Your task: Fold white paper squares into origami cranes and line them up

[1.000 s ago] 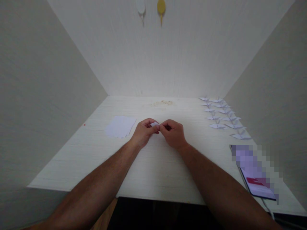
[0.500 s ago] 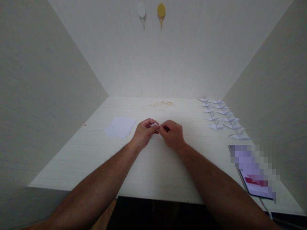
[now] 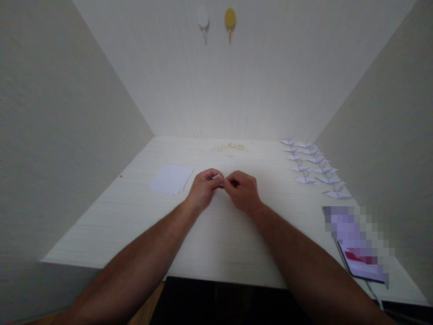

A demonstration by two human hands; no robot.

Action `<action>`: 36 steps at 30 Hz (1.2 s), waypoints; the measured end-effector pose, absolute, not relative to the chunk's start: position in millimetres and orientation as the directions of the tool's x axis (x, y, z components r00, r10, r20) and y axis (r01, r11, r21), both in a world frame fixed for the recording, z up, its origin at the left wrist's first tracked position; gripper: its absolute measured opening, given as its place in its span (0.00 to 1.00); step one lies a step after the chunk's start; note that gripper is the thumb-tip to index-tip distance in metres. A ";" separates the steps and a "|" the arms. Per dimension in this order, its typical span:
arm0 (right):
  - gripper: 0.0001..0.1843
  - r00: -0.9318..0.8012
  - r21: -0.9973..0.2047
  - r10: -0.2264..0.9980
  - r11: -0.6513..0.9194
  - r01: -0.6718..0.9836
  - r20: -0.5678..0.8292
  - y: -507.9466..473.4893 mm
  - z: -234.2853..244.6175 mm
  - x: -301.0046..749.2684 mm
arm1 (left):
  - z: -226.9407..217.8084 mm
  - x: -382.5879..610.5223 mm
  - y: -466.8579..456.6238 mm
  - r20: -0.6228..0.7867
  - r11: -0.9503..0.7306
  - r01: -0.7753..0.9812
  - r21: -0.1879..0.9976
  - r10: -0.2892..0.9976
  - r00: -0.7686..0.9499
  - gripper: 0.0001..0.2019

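Observation:
Between my two hands, above the middle of the white table (image 3: 135, 225), is a small folded piece of white paper (image 3: 219, 178), mostly covered by fingers. My left hand (image 3: 204, 189) pinches it between thumb and fingers. Thumb and forefinger of my right hand (image 3: 241, 189) are closed at the paper's right end, fingertips meeting those of the left. To the left lies a loose stack of white paper sheets (image 3: 171, 179). At the right, several folded paper cranes (image 3: 306, 180) stand in two rows.
A phone (image 3: 358, 248), partly blurred out, lies at the right front with a white cable (image 3: 375, 293) at its lower end. Walls rise at the left, right and back. A white hook (image 3: 203, 18) and a yellow hook (image 3: 230, 19) hang on the back wall.
The whole view has shifted slightly. Both hands stay together on the folded paper, with only a tiny movement of the fingertips.

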State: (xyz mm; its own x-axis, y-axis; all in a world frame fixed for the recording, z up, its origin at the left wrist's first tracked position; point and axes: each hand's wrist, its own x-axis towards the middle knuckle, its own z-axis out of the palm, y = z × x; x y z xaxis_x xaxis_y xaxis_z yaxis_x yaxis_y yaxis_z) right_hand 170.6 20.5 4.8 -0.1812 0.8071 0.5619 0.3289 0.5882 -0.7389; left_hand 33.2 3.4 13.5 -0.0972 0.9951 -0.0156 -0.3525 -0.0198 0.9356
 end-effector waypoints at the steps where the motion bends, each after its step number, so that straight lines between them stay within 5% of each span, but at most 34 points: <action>1: 0.10 -0.181 -0.742 0.811 0.583 0.331 0.556 20.5 5.1 170.5 | 13.9 33.4 3.5 -0.012 -0.025 -0.360 0.933 0.995 -0.101 0.07; 11: 0.08 -0.193 -0.845 0.891 0.452 0.286 0.411 22.3 0.9 169.4 | 7.6 29.9 7.4 0.096 -0.115 -0.172 0.978 0.989 -0.115 0.07; 16: 0.10 -0.197 -0.797 0.879 0.478 0.370 0.435 24.2 2.8 171.3 | -0.5 27.0 10.6 0.123 -0.133 -0.073 0.988 0.984 -0.126 0.07; 36: 0.10 -0.209 -0.903 0.946 0.303 0.304 0.247 38.3 -4.2 172.9 | -6.0 29.3 16.4 0.118 -0.150 -0.168 0.974 0.976 -0.186 0.11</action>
State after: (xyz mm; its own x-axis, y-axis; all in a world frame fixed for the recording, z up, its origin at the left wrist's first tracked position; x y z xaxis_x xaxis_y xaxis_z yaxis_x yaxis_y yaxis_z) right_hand 172.9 38.3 -4.2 -0.2093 0.9462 0.2469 0.3041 0.3029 -0.9032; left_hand 29.3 16.4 -6.0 -0.1857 0.9755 0.1177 -0.1679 -0.1495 0.9744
